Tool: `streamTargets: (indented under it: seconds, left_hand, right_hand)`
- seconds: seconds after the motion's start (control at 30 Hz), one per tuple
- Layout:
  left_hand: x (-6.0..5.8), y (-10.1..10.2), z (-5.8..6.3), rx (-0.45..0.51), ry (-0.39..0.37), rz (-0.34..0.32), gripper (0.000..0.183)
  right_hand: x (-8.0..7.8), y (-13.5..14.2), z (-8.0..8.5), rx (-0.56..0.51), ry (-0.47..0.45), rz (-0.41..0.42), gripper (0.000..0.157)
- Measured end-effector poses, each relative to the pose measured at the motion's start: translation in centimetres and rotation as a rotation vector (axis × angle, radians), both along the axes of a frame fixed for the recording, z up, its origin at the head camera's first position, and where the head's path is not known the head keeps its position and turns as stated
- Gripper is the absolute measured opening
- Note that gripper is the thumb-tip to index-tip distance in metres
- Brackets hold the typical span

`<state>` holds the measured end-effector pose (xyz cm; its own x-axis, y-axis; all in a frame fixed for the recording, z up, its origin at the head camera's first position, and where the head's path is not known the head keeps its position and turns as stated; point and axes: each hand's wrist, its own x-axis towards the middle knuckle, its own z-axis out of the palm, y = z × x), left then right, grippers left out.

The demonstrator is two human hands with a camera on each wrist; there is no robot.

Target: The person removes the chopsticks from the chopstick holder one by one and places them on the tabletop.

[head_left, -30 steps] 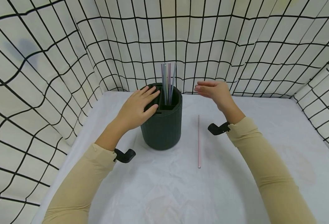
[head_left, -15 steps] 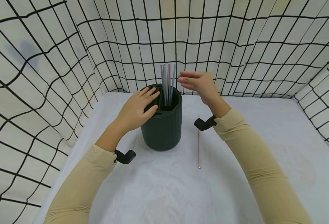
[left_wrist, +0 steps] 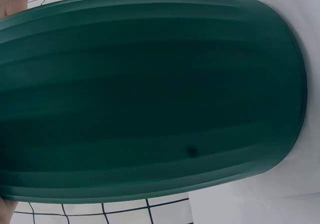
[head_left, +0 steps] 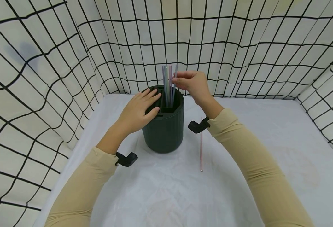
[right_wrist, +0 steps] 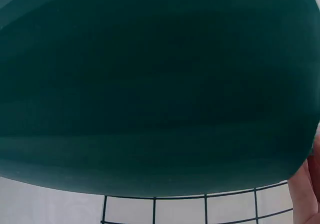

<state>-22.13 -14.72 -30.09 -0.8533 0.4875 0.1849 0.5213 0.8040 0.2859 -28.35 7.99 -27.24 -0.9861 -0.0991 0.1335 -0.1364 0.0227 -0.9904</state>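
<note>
A dark green ribbed utensil holder (head_left: 163, 135) with divided compartments stands upright on the white-covered table. My left hand (head_left: 136, 108) rests on its left rim, fingers spread and fairly straight. Several pastel straws (head_left: 166, 85) stand in the right compartment. At their upper part, my right hand (head_left: 195, 84) pinches the rightmost bluish straw (head_left: 174, 91) between thumb and fingers. One pink straw (head_left: 201, 154) lies on the table to the right of the holder, partly behind the right wrist camera. Both wrist views are mostly filled by the holder's wall (left_wrist: 150, 94), hiding most of each hand.
Black wire grid panels (head_left: 212, 50) over white sheeting enclose the table at the back and both sides. The white cloth (head_left: 160, 189) extends in front of the holder and to the right. A black wrist camera (head_left: 126, 159) sits on each wrist.
My right hand has moved left from beyond the lying straw to the standing straws, and its fingers have closed on the rightmost one. The left hand has stayed on the rim.
</note>
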Motion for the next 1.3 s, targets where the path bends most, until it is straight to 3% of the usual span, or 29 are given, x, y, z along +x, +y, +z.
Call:
streamTargets:
  seconds: [0.2, 0.47, 0.63, 0.9, 1.13, 1.3]
  left_hand:
    - [-0.1, 0.2, -0.1, 0.005, 0.004, -0.006, 0.057]
    - [-0.2, 0.3, -0.1, 0.001, 0.015, -0.021, 0.058]
    - [-0.3, 0.4, -0.2, -0.009, 0.015, -0.017, 0.058]
    - [-0.3, 0.4, -0.2, -0.004, -0.003, -0.014, 0.058]
    - [-0.2, 0.2, -0.2, 0.002, -0.002, -0.015, 0.058]
    - [-0.2, 0.2, -0.2, 0.004, 0.001, -0.012, 0.057]
  right_hand:
    - [0.6, 0.7, 1.1, 0.000, 0.100, -0.054, 0.030]
    - [2.1, 1.9, 3.9, -0.181, 0.249, -0.073, 0.026]
    - [3.2, 2.3, 5.2, -0.227, 0.352, -0.083, 0.023]
    - [5.2, 4.4, 7.7, -0.504, 0.422, -0.146, 0.023]
    - [6.8, 7.1, 10.0, -0.723, 0.392, -0.160, 0.026]
    - [6.8, 9.3, 9.7, -0.717, 0.280, -0.151, 0.026]
